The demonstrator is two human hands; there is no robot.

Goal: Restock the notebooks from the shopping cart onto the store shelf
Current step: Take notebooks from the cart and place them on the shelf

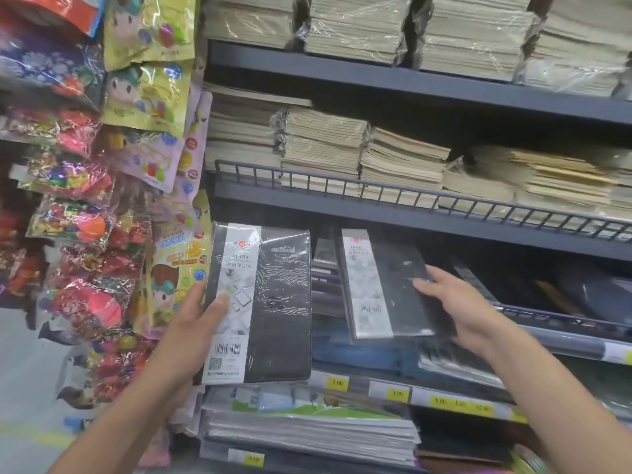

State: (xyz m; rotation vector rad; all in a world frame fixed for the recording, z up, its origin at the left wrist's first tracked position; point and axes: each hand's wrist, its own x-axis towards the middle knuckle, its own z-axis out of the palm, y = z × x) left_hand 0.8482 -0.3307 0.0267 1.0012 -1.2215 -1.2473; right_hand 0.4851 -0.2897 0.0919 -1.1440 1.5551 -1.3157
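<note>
My left hand [201,316] grips a shrink-wrapped black notebook [273,302] with a white label band, holding it upright by its left edge in front of the shelf. A second black notebook [386,285] with a white band leans tilted inside the shelf bay. My right hand [455,302] holds its right edge, fingers curled over the cover. Behind them, darker notebooks [325,268] stand in the bay of the grey store shelf [410,217]. The shopping cart is not in view.
Wrapped stacks of beige exercise books [342,145] fill the two upper shelves. Hanging toy and sticker packs [143,97] crowd the left side. Below, a pile of wrapped books [307,429] lies under yellow price tags [337,383]. A wire guard rail [376,191] edges the middle shelf.
</note>
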